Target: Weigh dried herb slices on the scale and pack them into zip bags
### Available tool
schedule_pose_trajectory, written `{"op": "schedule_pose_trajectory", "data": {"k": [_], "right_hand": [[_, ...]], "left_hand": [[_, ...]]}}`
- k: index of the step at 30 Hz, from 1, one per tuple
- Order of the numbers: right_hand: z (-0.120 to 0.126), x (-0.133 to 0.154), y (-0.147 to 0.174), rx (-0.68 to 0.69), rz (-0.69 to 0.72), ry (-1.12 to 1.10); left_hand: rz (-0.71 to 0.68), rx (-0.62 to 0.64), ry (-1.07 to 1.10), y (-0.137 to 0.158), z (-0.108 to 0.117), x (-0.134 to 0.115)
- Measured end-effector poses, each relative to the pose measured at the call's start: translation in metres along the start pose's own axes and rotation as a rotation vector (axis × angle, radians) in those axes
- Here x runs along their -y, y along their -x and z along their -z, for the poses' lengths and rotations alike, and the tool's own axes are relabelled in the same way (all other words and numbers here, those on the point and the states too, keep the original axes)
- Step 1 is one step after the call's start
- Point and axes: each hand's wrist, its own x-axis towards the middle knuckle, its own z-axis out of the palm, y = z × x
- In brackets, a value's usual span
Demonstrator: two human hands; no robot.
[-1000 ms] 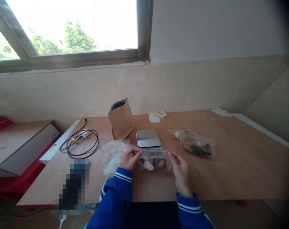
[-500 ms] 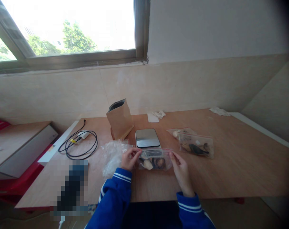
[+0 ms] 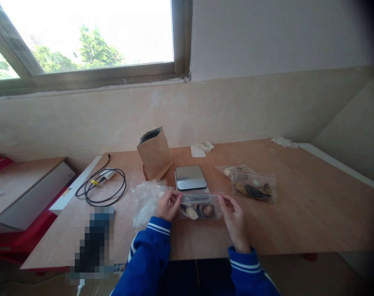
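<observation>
A clear zip bag [image 3: 197,199] with dark and pale dried pieces inside lies in front of me near the table's front. My left hand [image 3: 168,205] pinches its top left corner, and my right hand [image 3: 232,211] pinches the top right corner, so the top edge is stretched between them. Just behind the bag is a flat digital scale [image 3: 191,177] with a silver plate; the bag's top edge overlaps its front. A pile of clear plastic bags [image 3: 146,201] touches the left side of my left hand. What the pieces in the bag are, I cannot tell.
Two filled zip bags [image 3: 253,187] lie overlapping at the right. An open brown paper pouch [image 3: 156,154] stands behind the scale to the left. A coiled black cable [image 3: 123,187] and a blurred-out dark object [image 3: 93,242] are on the left; crumpled tissue [image 3: 205,147] lies at the back.
My view has shifted very slightly. Both hands stay on the zip bag's top corners, with hardly any movement.
</observation>
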Motion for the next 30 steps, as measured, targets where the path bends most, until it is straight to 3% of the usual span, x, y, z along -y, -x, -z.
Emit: {"op": "schedule_pose_trajectory", "data": {"k": [7,12,22,30], "right_hand": [[-0.007,-0.005,0.002,-0.051,-0.014,-0.048],[-0.010,-0.006,0.001,0.034,-0.071,-0.170],[-0.014,-0.002,0.003,0.221,-0.111,-0.245],[-0.015,0.006,0.002,0.225,-0.120,-0.191]], "left_hand": [[-0.037,-0.025,-0.013,0.001,-0.003,0.003],[-0.011,-0.066,0.028,0.001,-0.003,0.001],[0.122,0.021,0.175,0.000,-0.002,0.001],[0.138,0.025,0.123,-0.001,-0.001,0.002]]}}
